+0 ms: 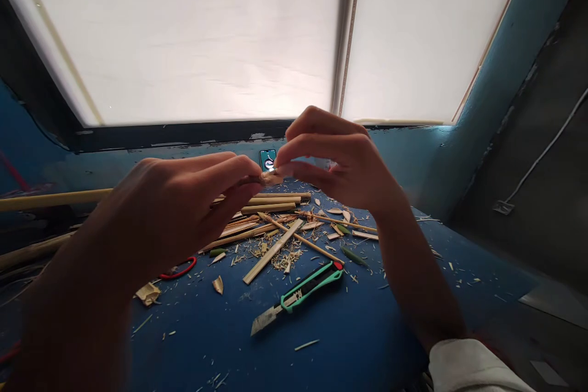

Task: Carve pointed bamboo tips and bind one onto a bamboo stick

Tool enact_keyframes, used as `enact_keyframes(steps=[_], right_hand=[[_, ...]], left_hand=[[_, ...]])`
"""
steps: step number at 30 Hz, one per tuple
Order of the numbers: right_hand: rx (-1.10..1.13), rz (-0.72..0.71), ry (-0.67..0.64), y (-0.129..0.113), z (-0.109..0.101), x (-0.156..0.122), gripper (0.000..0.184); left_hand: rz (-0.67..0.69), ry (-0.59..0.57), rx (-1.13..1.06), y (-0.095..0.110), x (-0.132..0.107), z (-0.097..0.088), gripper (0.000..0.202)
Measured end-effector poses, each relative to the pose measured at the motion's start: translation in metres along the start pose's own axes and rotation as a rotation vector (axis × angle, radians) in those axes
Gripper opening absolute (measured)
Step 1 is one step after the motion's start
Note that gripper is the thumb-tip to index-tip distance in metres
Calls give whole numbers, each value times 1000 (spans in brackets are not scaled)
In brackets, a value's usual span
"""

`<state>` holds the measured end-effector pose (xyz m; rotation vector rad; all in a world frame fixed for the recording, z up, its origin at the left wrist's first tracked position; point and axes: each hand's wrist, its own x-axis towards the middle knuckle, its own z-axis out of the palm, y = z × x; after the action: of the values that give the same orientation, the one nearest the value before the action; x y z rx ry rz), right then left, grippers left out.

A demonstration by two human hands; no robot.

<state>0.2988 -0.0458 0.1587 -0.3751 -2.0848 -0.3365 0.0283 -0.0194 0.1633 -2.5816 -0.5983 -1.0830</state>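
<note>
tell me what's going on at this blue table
A person's left hand and right hand meet at a small pale piece, held up above the blue table. A green-handled utility knife lies on the table, blade out. Beyond it are scattered shavings and a loose heap of sticks.

Lower centre, the knife (298, 300) bars a low pass over the table (367, 337), its blade bared toward lower left. Above it, a strip (269, 257), sticks (269, 208) and shavings (287, 261) clutter the middle. The left arm (87, 275) blocks lower left, the right arm (413, 269) the right. Between both arms, above the knife's height, a hand could pass
</note>
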Motion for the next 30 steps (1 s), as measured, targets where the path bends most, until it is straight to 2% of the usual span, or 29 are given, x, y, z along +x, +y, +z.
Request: enact_keyframes(steps=[3, 7, 14, 19, 23, 26, 30], right_hand=[[146, 131, -42, 1, -7, -1, 20], [202, 210, -83, 1, -7, -2, 20], [178, 150, 13, 1, 4, 1, 1], [79, 37, 51, -2, 5, 1, 13], [50, 34, 111, -7, 7, 2, 10], [50, 37, 121, -8, 10, 3, 7], [37, 6, 108, -5, 17, 4, 13]], left_hand=[[162, -23, 112, -3, 2, 0, 12], [140, -56, 49, -7, 5, 2, 11], [80, -40, 6, -2, 7, 0, 17], [84, 31, 49, 7, 7, -3, 15], [78, 46, 89, 10, 6, -6, 18], [105, 52, 113, 7, 4, -8, 17], [216, 147, 107, -1, 5, -5, 25]])
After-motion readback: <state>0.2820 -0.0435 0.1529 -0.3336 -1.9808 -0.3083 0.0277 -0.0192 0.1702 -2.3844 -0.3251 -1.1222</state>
